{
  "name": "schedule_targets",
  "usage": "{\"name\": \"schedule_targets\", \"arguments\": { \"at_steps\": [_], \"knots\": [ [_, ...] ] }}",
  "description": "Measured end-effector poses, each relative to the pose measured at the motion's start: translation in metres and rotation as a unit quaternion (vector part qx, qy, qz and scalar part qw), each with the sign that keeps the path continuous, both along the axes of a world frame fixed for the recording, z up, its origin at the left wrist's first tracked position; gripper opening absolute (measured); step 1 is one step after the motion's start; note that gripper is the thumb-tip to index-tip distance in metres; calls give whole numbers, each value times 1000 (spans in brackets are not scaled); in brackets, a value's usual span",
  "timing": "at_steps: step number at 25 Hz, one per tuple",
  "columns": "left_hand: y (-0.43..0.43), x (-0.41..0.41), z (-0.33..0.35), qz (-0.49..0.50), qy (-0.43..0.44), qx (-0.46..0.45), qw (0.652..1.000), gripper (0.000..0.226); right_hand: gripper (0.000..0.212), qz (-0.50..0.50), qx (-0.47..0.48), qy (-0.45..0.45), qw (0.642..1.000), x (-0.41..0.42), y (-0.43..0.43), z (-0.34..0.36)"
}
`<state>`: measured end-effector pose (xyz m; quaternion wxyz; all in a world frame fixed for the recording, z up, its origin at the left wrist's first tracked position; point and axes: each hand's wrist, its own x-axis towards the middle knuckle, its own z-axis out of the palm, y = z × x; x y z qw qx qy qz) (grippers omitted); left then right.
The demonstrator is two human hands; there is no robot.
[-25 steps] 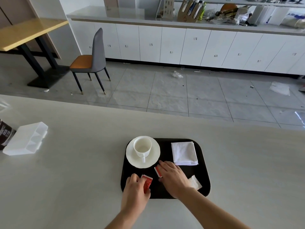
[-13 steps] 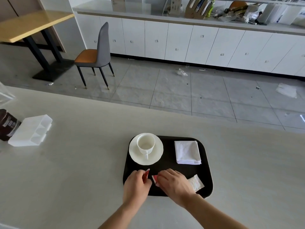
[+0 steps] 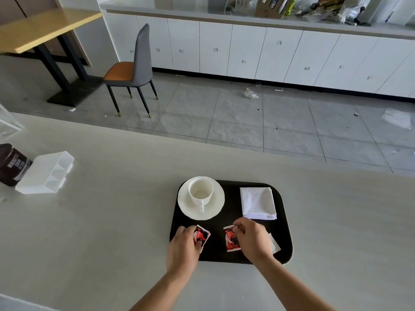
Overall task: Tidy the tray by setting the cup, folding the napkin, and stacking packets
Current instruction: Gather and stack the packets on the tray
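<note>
Moved: the two grips, close together half a second ago, now sit apart over the near half of the black rounded plastic tray [image 3: 283,232].
Left grip [image 3: 183,245]: fingers pinched on a tilted red-and-black printed packet [image 3: 202,236].
Right grip [image 3: 252,240]: thumb and fingers clamped on a second red-and-black packet [image 3: 231,241].
White paper packet [image 3: 274,245]: flat beside the right wrist (partly hidden).
White ceramic cup [image 3: 200,191]: upright on a white saucer [image 3: 216,209], far left.
Folded white napkin [image 3: 258,203]: far right.
Tray rests on the pale grey surface [image 3: 112,221].
</note>
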<state>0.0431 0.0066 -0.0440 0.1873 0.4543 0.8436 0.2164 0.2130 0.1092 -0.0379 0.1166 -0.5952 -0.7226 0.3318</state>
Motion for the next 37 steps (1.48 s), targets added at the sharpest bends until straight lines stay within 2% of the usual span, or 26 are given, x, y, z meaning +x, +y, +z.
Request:
{"name": "schedule_targets", "arguments": {
  "at_steps": [3,5,9,13,17,24,27,32,37],
  "knots": [
    [9,8,3,10,-27,15,999,27,10,-35,-91,95,991,-8,-3,4],
    [12,14,6,42,-55,18,997,23,8,-36,-123,113,985,-15,-8,5],
    [10,11,2,51,-56,12,997,21,7,3,-85,13,996,-24,-13,0],
    [11,6,-3,57,-94,5,994,28,8,-4,-99,28,995,-32,-19,-2],
    [17,14,0,74,-119,-8,990,22,11,-1,-77,22,997,-29,-21,-6],
    [29,26,3,90,-126,-36,987,19,15,-21,-116,47,992,-23,-18,-3],
    [33,37,2,78,-136,-35,987,21,19,-9,-101,11,995,-10,-11,-4],
    [38,60,3,40,-154,-32,987,23,37,35,-68,-62,995,12,-3,-4],
    [37,64,3,14,-128,-21,991,25,14,82,-42,-119,989,12,4,-1]
  ]
}}
